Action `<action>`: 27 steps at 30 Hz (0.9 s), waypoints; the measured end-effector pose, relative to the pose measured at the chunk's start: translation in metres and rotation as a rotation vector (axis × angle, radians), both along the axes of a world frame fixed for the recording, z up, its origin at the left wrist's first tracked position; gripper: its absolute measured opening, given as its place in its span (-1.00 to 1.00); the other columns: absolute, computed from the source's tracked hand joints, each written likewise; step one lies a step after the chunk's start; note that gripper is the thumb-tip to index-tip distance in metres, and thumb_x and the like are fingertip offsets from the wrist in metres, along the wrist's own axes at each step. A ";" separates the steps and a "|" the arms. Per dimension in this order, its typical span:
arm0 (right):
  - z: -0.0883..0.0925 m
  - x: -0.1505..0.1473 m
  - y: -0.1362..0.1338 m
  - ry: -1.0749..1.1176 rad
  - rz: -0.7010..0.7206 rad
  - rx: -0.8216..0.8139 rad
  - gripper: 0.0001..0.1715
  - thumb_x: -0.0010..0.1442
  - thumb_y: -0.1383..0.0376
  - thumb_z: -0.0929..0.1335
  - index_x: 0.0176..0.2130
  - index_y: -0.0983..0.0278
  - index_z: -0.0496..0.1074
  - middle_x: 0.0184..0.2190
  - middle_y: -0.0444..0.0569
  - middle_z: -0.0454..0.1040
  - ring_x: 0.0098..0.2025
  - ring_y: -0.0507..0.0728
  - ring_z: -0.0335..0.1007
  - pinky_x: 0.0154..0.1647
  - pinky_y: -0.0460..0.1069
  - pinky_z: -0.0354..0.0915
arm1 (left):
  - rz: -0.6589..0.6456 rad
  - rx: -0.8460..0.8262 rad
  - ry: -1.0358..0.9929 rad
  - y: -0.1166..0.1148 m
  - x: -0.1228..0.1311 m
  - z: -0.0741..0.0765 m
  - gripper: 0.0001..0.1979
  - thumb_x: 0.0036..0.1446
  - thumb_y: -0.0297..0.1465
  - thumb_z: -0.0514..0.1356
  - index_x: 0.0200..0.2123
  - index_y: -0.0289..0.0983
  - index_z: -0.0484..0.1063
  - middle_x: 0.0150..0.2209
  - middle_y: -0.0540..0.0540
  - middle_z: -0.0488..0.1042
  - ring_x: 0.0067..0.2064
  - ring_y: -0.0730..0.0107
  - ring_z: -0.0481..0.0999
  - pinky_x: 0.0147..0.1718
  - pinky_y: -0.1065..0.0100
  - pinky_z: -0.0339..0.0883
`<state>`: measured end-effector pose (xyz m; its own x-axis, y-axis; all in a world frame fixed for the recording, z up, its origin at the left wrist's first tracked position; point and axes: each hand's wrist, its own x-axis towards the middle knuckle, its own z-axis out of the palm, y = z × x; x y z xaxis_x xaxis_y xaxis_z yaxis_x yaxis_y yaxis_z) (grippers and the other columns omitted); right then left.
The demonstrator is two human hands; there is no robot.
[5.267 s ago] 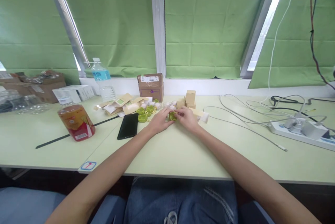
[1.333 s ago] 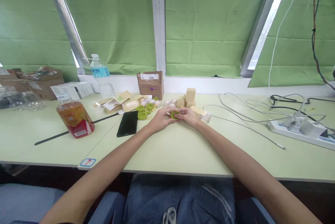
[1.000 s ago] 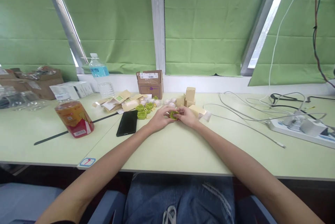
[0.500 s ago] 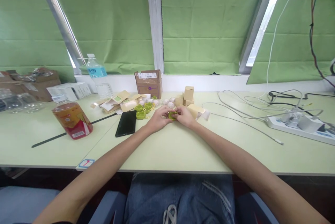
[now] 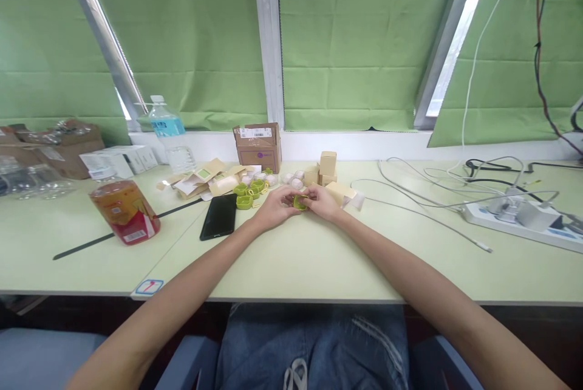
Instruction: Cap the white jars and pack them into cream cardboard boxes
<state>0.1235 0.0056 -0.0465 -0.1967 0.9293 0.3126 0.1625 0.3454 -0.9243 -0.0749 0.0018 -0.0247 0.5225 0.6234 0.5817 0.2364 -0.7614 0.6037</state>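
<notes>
Both of my hands meet at the middle of the pale green table point(image 5: 296, 256), pinching one small green plastic piece point(image 5: 299, 202). My left hand point(image 5: 274, 209) grips it from the left with curled fingers, and my right hand point(image 5: 323, 202) holds it from the right. Several more green pieces point(image 5: 248, 192) lie just left of my left hand. Small white round items point(image 5: 291, 181) and little tan cardboard boxes point(image 5: 328, 169) sit right behind my hands. A flattened tan box point(image 5: 347, 194) lies beside my right hand.
A black phone point(image 5: 220, 216) lies left of my hands. A red-labelled bottle point(image 5: 122, 211), a water bottle point(image 5: 169, 140) and a brown carton point(image 5: 257, 146) stand further left and behind. Opened paper packets point(image 5: 204, 178) are scattered there. White cables point(image 5: 423, 195) and a power strip point(image 5: 519, 220) occupy the right side.
My hands have stayed together on the green piece, with only small finger shifts. The camera has drifted slightly.
</notes>
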 end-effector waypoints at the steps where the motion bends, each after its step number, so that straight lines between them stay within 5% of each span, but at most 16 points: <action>1: -0.001 -0.001 0.001 -0.036 -0.025 0.025 -0.86 0.09 0.28 0.48 -0.37 0.25 0.45 -0.47 -0.12 0.54 -0.42 0.09 0.46 -0.41 -0.06 0.36 | 0.002 0.004 0.003 0.000 0.000 0.000 -0.62 0.00 -0.41 0.46 -0.05 -0.24 0.63 -0.17 -0.12 0.55 -0.19 0.29 0.54 -0.15 0.23 0.50; 9: 0.002 -0.007 -0.002 -0.225 -0.196 0.181 -0.92 0.05 0.41 0.39 -0.42 0.25 0.40 -0.50 -0.16 0.45 -0.41 0.09 0.36 -0.39 -0.07 0.24 | 0.005 0.045 0.008 -0.005 -0.002 0.001 -0.64 0.05 -0.31 0.45 -0.07 -0.25 0.61 -0.16 -0.13 0.57 -0.18 0.28 0.55 -0.15 0.24 0.51; 14: 0.010 -0.007 -0.011 -0.323 -0.151 0.174 -0.92 0.19 0.39 0.36 -0.34 0.28 0.48 -0.44 -0.10 0.50 -0.39 0.10 0.39 -0.37 -0.06 0.23 | 0.061 0.055 0.088 -0.004 -0.004 0.007 -0.60 0.04 -0.24 0.45 -0.05 -0.24 0.60 -0.13 -0.13 0.60 -0.20 0.28 0.54 -0.23 0.29 0.48; 17: 0.022 -0.004 -0.021 -0.494 -0.160 0.372 -0.84 0.32 0.32 0.34 -0.25 0.27 0.53 -0.33 -0.02 0.57 -0.33 0.12 0.42 -0.30 -0.05 0.22 | 0.122 0.047 0.131 -0.004 -0.004 0.010 -0.58 0.06 -0.16 0.43 -0.07 -0.25 0.55 -0.16 -0.12 0.58 -0.23 0.29 0.52 -0.32 0.33 0.42; 22: 0.047 0.013 -0.032 -0.676 -0.395 0.635 -0.73 0.44 0.27 0.25 -0.20 0.24 0.52 -0.26 0.02 0.58 -0.27 0.12 0.44 -0.25 -0.05 0.16 | 0.268 -0.084 -0.042 -0.001 -0.004 0.009 -0.51 0.10 -0.06 0.36 -0.05 -0.24 0.36 -0.14 -0.11 0.53 -0.32 0.39 0.47 -0.36 0.37 0.33; 27: 0.058 0.042 -0.031 -0.796 -0.657 0.414 -0.58 0.45 0.19 0.21 -0.34 0.25 0.52 -0.37 0.01 0.57 -0.33 0.13 0.41 -0.36 -0.02 0.05 | 0.240 -0.339 -0.209 0.004 -0.006 0.010 -0.46 0.15 0.01 0.28 0.00 -0.26 0.33 -0.48 0.05 0.41 -0.46 0.38 0.37 -0.43 0.37 0.21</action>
<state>0.1660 -0.0257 0.0119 0.0129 0.7796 0.6261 0.9224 0.2325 -0.3085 -0.0814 0.0057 -0.0150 0.2334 0.8856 0.4015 0.2286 -0.4513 0.8626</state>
